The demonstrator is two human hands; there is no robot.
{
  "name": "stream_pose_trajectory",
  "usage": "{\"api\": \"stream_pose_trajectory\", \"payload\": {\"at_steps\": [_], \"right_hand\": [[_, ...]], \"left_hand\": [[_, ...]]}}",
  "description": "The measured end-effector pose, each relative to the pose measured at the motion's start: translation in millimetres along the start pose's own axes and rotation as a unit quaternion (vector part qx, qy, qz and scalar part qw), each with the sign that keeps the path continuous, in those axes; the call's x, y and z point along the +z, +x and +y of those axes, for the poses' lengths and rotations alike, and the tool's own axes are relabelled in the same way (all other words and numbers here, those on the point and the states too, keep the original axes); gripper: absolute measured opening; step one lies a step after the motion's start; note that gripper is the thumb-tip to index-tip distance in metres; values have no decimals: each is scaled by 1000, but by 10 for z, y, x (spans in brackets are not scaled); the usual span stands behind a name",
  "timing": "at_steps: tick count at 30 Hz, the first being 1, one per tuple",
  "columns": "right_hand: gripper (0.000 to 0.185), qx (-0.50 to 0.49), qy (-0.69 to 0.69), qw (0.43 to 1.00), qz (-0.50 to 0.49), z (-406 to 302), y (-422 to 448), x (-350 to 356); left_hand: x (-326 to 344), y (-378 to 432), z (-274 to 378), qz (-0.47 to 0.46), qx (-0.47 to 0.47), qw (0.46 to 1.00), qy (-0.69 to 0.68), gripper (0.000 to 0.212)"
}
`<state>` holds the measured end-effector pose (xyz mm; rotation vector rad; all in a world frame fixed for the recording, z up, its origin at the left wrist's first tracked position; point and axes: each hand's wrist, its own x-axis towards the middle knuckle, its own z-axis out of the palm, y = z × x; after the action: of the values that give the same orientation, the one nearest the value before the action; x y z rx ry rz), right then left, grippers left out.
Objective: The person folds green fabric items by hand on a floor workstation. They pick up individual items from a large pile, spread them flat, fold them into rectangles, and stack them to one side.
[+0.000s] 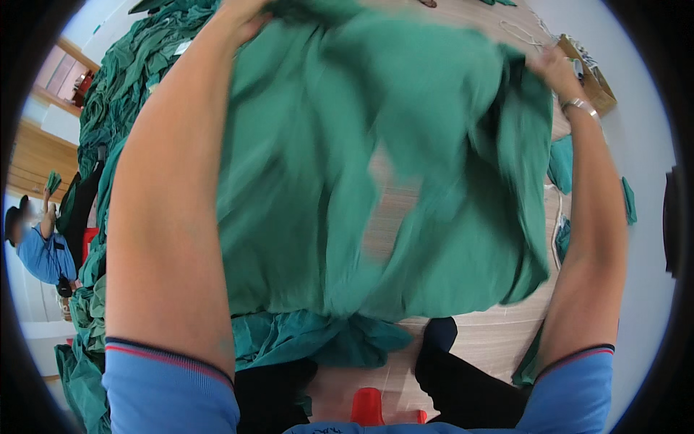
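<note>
A large green cloth (pixel 293 163) is spread in the air before me, blurred by motion. Through an opening near its middle the floor shows. My left hand (pixel 244 21) grips its upper left part at the top rim of the view, with some fingers hidden. At the upper right, my right hand (pixel 550 68) holds the opposite edge; that hand is blurred, and a metal bracelet (pixel 580 107) circles its wrist. Below the raised cloth, more green fabric (pixel 303 339) lies bunched on the floor by my feet.
A high heap of green cloth (pixel 130 76) runs along the left. Beyond it a person in a blue shirt (pixel 46 255) holds a small green cloth (pixel 53 182). A cardboard box (pixel 596 87) stands by the right wall. Between my legs is a red plastic object (pixel 367 407).
</note>
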<state>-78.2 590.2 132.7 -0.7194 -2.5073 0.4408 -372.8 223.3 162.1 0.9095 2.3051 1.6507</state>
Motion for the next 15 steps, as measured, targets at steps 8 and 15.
{"api": "stream_pose_trajectory", "payload": {"at_steps": [8,15], "right_hand": [[41,-210,-9,974,-80,-198,-1512,655],[56,49,18,946,-319,309,-3554,724]], "left_hand": [[-861,-835,-721,66,85,911,398,77],[-1497,-3339,-1392,-106,-296,911,268,90]]}}
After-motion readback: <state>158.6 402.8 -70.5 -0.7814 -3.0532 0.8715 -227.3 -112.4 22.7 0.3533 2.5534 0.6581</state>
